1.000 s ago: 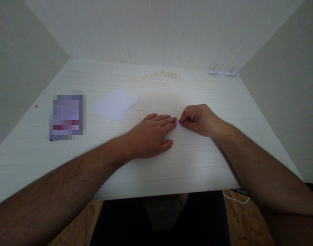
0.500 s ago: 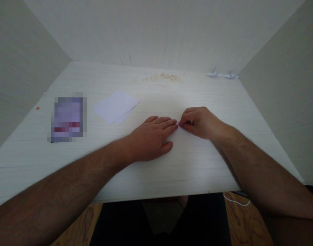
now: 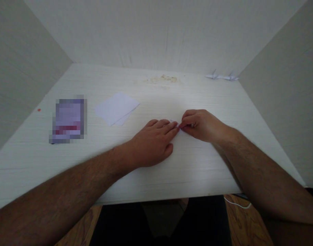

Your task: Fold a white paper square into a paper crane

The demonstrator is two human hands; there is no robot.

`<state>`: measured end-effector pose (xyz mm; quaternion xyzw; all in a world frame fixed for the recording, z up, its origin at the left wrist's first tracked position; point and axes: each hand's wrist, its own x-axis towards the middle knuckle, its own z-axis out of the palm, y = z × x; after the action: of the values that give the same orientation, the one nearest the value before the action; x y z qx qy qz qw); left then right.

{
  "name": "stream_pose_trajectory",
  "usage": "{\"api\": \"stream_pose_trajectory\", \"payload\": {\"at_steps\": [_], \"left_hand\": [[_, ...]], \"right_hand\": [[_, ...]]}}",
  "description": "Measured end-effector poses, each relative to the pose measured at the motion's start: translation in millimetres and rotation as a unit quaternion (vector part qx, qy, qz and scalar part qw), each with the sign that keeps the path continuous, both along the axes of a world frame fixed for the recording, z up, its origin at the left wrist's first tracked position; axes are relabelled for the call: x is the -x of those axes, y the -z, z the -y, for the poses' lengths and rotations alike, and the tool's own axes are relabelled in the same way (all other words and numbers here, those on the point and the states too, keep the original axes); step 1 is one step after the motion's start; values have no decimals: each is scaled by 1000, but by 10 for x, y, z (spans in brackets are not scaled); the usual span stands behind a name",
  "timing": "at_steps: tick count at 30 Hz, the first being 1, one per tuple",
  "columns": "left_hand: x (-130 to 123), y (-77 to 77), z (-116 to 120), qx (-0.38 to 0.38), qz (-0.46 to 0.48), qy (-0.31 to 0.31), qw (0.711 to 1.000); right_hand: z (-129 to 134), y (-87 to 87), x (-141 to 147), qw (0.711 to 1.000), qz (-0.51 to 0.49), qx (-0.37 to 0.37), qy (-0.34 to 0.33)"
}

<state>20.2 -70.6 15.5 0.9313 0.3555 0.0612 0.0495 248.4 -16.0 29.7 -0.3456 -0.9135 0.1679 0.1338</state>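
A small piece of white paper [image 3: 179, 125] lies on the table between my hands, mostly hidden beneath my fingers. My left hand [image 3: 156, 141] rests palm down on it, with the fingers stretched out and fairly flat and the thumb apart. At the paper's right end, my right hand [image 3: 199, 124] pinches it between thumb and fingertips, close to the left fingertips. How the paper is folded cannot be made out under the hands.
Several loose white paper sheets [image 3: 116, 107] overlap left of centre. Farther left lies a pixelated purple-grey item [image 3: 68, 118]. Two folded paper cranes [image 3: 221, 77] stand at the back right corner. Walls [image 3: 156, 34] enclose the white table [image 3: 136, 186] on three sides.
The left fingers have shifted slightly, and a little more paper shows above their tips. My right hand keeps its pinch. The whole view has dropped slightly.
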Motion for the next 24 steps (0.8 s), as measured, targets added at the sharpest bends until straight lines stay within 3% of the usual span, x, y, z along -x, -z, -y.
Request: {"api": "stream_pose_trajectory", "payload": {"at_steps": [7,18,24], "left_hand": [[3,2,15,4,4,-5,1000],[40,-28,-23,4,5,-16,1000],[47,-70,-103,15,25,-21,999]], "right_hand": [[-4,22,5,1000,-5,-2,20],[-10,142,91,977,-54,42,204],[-42,196,108,970,-59,35,233]]}}
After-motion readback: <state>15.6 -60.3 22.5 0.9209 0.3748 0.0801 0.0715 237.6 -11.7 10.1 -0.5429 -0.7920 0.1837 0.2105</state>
